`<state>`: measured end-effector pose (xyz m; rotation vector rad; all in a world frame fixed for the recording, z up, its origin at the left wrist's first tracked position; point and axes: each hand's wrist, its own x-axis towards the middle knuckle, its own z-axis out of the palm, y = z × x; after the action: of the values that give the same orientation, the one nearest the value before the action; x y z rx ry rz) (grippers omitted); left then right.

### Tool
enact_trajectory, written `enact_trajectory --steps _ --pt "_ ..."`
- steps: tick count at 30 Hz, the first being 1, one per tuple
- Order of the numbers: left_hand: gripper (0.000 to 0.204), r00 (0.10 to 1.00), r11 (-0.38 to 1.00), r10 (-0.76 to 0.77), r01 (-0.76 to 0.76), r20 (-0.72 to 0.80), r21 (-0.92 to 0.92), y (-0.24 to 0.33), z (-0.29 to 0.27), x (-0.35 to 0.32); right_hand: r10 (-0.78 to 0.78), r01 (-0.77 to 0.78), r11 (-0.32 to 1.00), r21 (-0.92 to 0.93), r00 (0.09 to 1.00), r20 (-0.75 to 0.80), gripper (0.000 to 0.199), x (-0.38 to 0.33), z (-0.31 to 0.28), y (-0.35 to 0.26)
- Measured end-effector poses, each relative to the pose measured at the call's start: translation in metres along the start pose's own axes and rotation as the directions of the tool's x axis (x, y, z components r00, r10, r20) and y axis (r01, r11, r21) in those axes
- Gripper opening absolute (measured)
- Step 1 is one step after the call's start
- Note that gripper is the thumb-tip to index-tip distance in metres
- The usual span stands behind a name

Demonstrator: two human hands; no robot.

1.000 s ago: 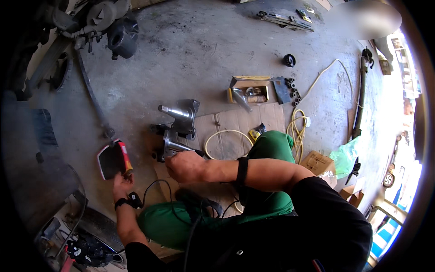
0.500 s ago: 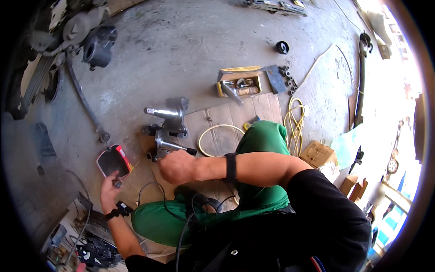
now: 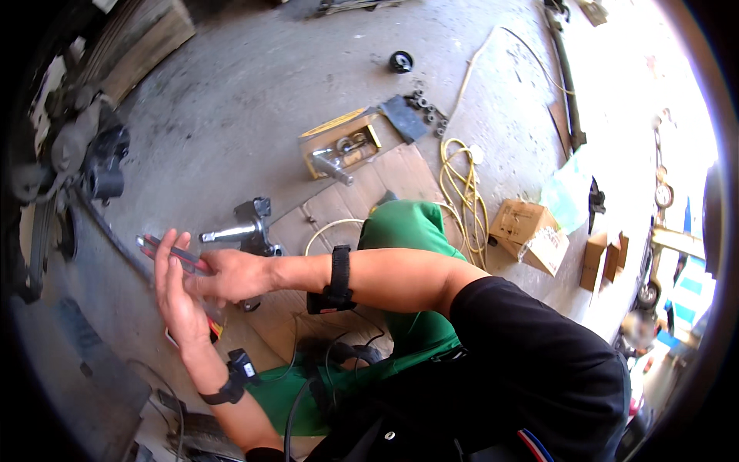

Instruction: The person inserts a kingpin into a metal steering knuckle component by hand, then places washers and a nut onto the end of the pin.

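**Pliers with red-and-dark handles held up between both hands**

Pliers (image 3: 173,252), slim with red and dark handles, sit raised in front of the person, above the concrete floor (image 3: 231,100). The right hand (image 3: 231,276) reaches across the body and grips them, its fingers (image 3: 202,286) curled shut around the handles; the tool's end sticks out to the left past the knuckles. The left hand (image 3: 175,296) stands upright just beside it, palm turned toward the tool, its fingers (image 3: 163,250) straight and spread, lying against the pliers rather than wrapped round them. Whether the palm truly presses on the tool I cannot tell. Both wrists wear a dark strap: the right wristband (image 3: 339,276) is broad, the left wristband (image 3: 231,377) carries a small dark box.

Just beyond the hands a metal spindle part (image 3: 242,229) lies on a flattened cardboard sheet (image 3: 369,192). Farther off on the same sheet is an open yellow box (image 3: 339,146) with metal pieces inside. The person's knee in green trousers (image 3: 412,227) rises behind the right forearm. A coil of yellow hose (image 3: 458,192) lies to the right of the knee, with a small brown carton (image 3: 517,222) beside it. At the left edge, dark machinery (image 3: 85,162) stands well apart from the hands.
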<state>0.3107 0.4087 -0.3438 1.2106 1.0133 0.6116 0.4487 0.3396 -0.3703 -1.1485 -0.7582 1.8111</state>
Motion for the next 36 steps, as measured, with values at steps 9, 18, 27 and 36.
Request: enact_trajectory --steps 9,18,27,36 --pt "0.045 0.992 0.991 -0.123 0.123 -0.011 0.043 -0.042 0.033 -0.013 -0.011 -0.118 0.969 -0.218 0.859 -0.513 0.038 0.014 -0.047 0.036" --pt "0.037 0.950 0.953 -0.294 0.282 -0.104 -0.113 -0.068 -0.013 0.002 0.144 -0.487 0.810 -0.327 0.705 -0.694 0.041 0.043 -0.115 0.126" --pt "0.035 0.942 0.935 -0.328 0.315 -0.063 -0.162 -0.069 -0.018 0.001 0.272 -0.638 0.644 -0.423 0.707 -0.652 0.035 0.026 -0.117 0.152" --pt "0.031 0.937 0.924 -0.341 0.319 -0.077 -0.211 -0.062 -0.015 0.000 0.225 -0.475 0.264 -0.840 0.877 -0.425 0.035 -0.008 -0.094 0.073"
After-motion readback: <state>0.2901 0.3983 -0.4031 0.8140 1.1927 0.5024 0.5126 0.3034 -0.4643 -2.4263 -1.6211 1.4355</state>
